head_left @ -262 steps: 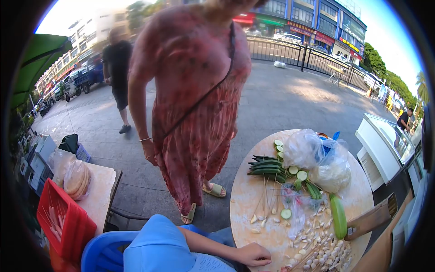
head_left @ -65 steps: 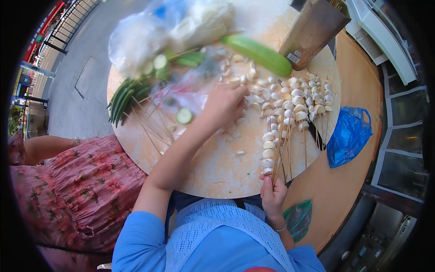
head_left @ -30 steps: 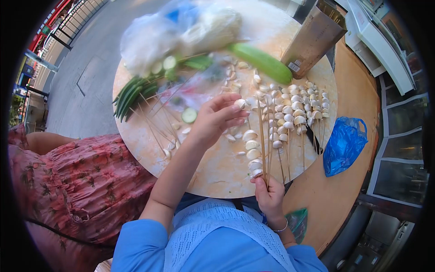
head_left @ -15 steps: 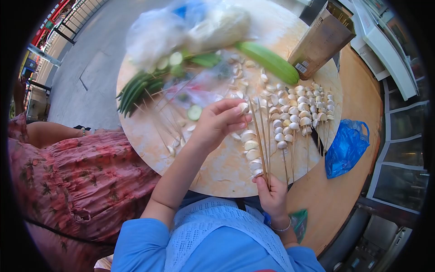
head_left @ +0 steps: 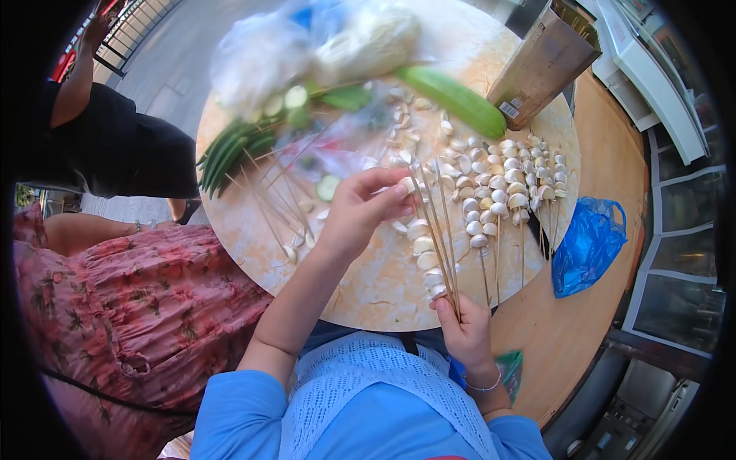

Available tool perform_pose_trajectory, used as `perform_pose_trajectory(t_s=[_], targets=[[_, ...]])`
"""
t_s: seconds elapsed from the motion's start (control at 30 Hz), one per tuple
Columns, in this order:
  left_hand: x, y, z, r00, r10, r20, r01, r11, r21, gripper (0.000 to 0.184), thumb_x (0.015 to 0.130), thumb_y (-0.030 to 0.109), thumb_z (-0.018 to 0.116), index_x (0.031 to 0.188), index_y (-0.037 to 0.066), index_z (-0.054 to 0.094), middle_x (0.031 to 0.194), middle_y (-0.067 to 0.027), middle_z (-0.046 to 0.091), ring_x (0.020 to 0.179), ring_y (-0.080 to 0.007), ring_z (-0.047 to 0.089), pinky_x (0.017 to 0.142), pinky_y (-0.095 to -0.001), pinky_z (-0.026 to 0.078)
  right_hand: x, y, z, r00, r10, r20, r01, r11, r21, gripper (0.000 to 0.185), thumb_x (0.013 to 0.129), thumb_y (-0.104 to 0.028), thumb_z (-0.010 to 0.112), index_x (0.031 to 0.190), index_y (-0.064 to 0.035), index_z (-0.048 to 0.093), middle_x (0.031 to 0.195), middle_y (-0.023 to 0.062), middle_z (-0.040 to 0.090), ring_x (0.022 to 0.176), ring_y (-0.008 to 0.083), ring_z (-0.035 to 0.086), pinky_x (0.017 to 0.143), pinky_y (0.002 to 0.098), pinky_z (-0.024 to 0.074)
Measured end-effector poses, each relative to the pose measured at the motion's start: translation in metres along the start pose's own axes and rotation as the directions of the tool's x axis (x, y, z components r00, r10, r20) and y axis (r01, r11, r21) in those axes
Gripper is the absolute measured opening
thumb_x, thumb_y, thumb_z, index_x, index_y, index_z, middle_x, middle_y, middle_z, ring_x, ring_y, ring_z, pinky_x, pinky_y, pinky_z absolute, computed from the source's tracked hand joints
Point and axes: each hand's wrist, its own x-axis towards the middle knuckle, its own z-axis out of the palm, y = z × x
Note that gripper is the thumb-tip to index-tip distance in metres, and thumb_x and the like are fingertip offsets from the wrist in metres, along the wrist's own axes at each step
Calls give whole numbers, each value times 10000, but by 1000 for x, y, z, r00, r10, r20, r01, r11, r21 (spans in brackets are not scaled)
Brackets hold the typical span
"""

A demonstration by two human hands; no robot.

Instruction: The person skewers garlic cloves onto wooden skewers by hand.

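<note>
Between the thumb and fingers of my left hand [head_left: 360, 205] is a garlic clove [head_left: 407, 185], up by the tips of the skewers. Closed around the lower ends of several bamboo skewers [head_left: 438, 238] is my right hand [head_left: 466, 330]. One of these skewers carries a row of white garlic cloves [head_left: 424, 245]; the others in the hand look bare. To the right, finished-looking garlic skewers [head_left: 515, 184] lie side by side on the round table [head_left: 368, 307]. Loose garlic cloves [head_left: 405, 123] are scattered beyond my left hand.
A green gourd [head_left: 452, 100] and a cardboard box of skewers [head_left: 540, 65] lie at the back. Green vegetable skewers [head_left: 230, 153] and plastic bags [head_left: 264, 65] are at left. A blue bag [head_left: 589, 249] hangs right. A person in a floral dress [head_left: 153, 307] sits left; another person [head_left: 130, 146] stands behind.
A person in dark clothes has come into view at the upper left. My left hand has brought the garlic clove slightly lower, against the skewer tips. The right hand keeps its hold.
</note>
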Motion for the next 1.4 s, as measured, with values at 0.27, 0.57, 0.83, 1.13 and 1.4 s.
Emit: perform_pose_trajectory(t_s=[0.27,0.57,0.83,1.13,1.4], targets=[[-6,-17,1,932,363,16,-326,816,478,185,846,59,555,1000,-43,559,899,-82,606,816,-139,607,724,-260,514,0,-4,1,998,57,17,-57,998,14,175,861,-109,516,791,27,601,530,-8,463,496,41,389,443,214,305],[0,-7,-10,994,-111,-3,111,988,111,266,868,249,542,933,-4,592,824,-46,603,737,-116,588,662,-252,505,0,5,3,999,25,48,-29,996,82,211,885,-151,506,808,24,596,526,-51,442,475,23,370,426,193,286],[-4,-10,-16,995,-71,67,45,944,327,216,863,232,557,843,20,590,711,4,569,710,-83,567,624,-235,490,-3,7,0,991,96,92,-97,995,10,195,869,-177,541,830,6,595,543,72,520,477,103,477,447,260,371],[-21,-32,6,988,-138,63,112,943,314,426,892,359,466,1080,-18,531,920,-69,582,807,-138,582,621,-248,502,15,15,-16,999,12,-44,-12,1000,1,197,874,-184,535,838,0,594,511,47,447,455,85,415,429,254,340],[-37,-46,-24,997,-73,-20,76,969,235,338,906,245,436,1072,-30,540,932,-99,598,816,-149,584,658,-269,494,78,51,-112,850,-295,-436,6,834,-552,275,894,-214,489,775,11,595,468,40,431,427,91,400,415,268,321]])
